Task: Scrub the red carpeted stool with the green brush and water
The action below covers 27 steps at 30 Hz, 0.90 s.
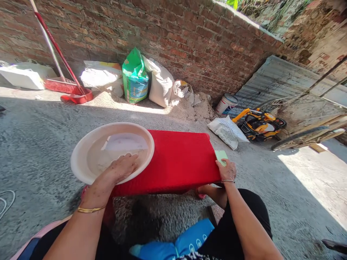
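A wide, pale pink basin (81,164) of water stands on the left part of a table with a red cover (179,155). My left hand (124,168) reaches over its near rim and dips into the water. Its fingers are slightly bent and apart, their tips hard to see, with nothing visible in them. Beyond the table's right end, my right hand (229,170) grips a flat pale green piece (221,156), like a sponge pad, between thumb and fingers. It is held against the cover's edge.
Sacks, including a green bag (135,77), line the brick wall (173,39) by loose sand. A red dustpan (78,96) stands left. A paint bucket (227,104), a white sack (227,130), a yellow toy digger (260,124) and a cart wheel (300,137) are at right.
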Available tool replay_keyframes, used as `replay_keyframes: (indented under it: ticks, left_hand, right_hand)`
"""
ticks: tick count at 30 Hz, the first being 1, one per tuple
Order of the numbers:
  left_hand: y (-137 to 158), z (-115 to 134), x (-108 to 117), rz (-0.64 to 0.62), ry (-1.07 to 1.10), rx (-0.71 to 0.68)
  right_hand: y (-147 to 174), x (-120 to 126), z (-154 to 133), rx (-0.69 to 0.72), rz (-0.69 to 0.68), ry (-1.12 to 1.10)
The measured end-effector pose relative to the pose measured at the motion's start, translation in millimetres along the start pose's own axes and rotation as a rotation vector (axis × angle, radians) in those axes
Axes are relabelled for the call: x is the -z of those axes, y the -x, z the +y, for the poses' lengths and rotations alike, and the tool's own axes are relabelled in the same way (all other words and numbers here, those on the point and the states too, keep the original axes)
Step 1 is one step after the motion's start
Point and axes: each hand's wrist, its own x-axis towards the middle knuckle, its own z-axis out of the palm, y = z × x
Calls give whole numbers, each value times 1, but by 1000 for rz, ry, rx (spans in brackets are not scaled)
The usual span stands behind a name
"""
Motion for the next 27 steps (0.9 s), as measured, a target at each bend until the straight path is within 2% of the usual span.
replay_keyframes:
  ticks: [3, 9, 11, 14, 17, 19, 22, 27]
  left_hand:
    - [0, 0, 0, 3, 11, -5]
    - [1, 1, 6, -14, -5, -4]
    - [2, 1, 8, -37, -10, 6]
    - [2, 1, 11, -61, -20, 8]
    - [1, -2, 12, -45, -36, -12]
    - [1, -3, 12, -28, -37, -35]
    - [1, -5, 12, -22, -26, -52]
    - [3, -2, 15, -37, -25, -20]
  right_hand:
    - [-3, 9, 18, -110, 65, -65]
    - [27, 10, 22, -81, 82, -240]
    - [46, 6, 13, 36, 58, -307]
    - [81, -2, -7, 335, 4, -378]
    - [115, -10, -27, 587, -55, -370]
    - [130, -12, -37, 695, -88, -335]
    - [136, -13, -43, 748, -116, -292]
    - [119, -10, -32, 644, -101, -236]
